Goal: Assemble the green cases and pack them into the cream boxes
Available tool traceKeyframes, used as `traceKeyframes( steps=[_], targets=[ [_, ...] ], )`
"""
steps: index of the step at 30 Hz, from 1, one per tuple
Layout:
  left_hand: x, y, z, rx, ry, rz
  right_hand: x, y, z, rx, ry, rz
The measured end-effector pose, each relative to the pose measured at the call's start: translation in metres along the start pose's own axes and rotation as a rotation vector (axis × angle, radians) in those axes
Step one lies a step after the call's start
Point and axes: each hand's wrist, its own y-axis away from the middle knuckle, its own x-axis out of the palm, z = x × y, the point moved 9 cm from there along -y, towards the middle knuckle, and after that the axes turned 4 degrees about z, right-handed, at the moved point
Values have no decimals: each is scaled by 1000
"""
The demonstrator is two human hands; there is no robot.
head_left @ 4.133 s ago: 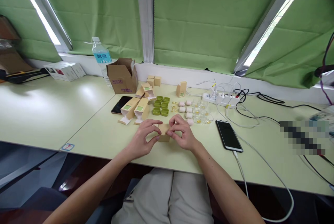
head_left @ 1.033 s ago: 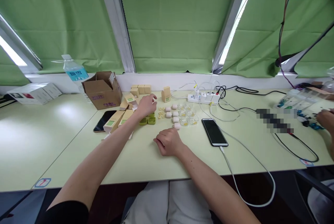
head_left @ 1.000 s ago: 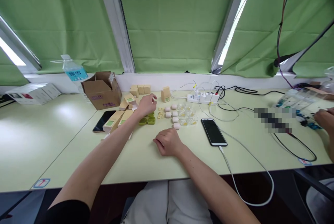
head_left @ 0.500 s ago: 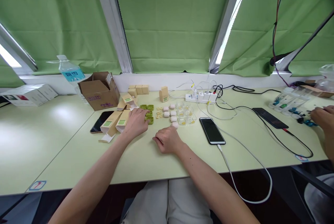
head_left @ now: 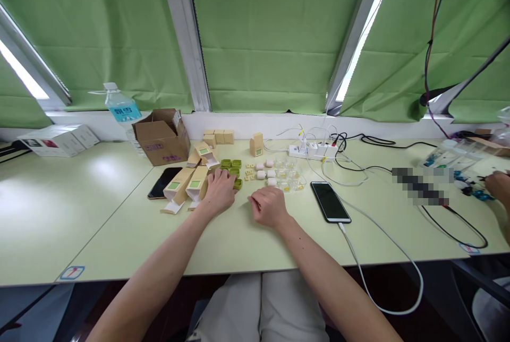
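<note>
1. Left hand (head_left: 220,191): palm down, fingers bent at the near end of the green cups (head_left: 236,163). Whether it pinches one cannot be told; the hand itself blocks the view.
2. Green cups: grouped in rows just beyond that grip, the nearest partly covered.
3. Right hand (head_left: 269,207): curled into a loose fist over the table (head_left: 223,251), apart from the left hand.
4. Open cartons (head_left: 197,179): just left of the left hand, flaps facing the person.
5. Beyond the right fist: yellow pieces (head_left: 247,172), pale cylinders (head_left: 261,174) and clear cups (head_left: 283,173).
6. White-edged phone (head_left: 330,201) (screen dark, cable attached): right of the fist.
</note>
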Motion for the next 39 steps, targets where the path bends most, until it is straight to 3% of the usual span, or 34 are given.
traceKeyframes(
  steps=[3, 6, 12, 17, 21, 23, 26, 29, 31, 34, 39],
  targets=[
    [2, 0, 2, 24, 61, -23, -5, -7, -18, 132, 88, -8],
    [1, 0, 2, 58, 108, -51, -2, -22, -33, 215, 219, 87],
    [-2, 0, 1, 106, 166, -114, 29, -58, -40, 201, 384, 340],
    [-10, 3, -2, 139, 227, -171, 54, -72, -33, 156, 395, 409],
    [-22, 5, -3, 152, 310, -279, 54, -74, -31, 132, 374, 421],
    [-28, 6, -3, 165, 362, -345, 43, -73, -29, 133, 320, 375],
    [-36, 8, -1, 183, 455, -439, 14, -68, -28, 211, 66, 182],
    [-39, 10, 5, 156, 578, -510, -10, -50, -39, 350, -450, -72],
    [-37, 9, 8, 132, 698, -535, -12, -35, -50, 453, -805, -207],
    [-29, 4, 9, 143, 952, -502, -5, -22, -62, 557, -1110, -300],
    [-20, -5, -3, 220, 1343, -318, -12, -23, -64, 477, -1157, -373]
  ],
)
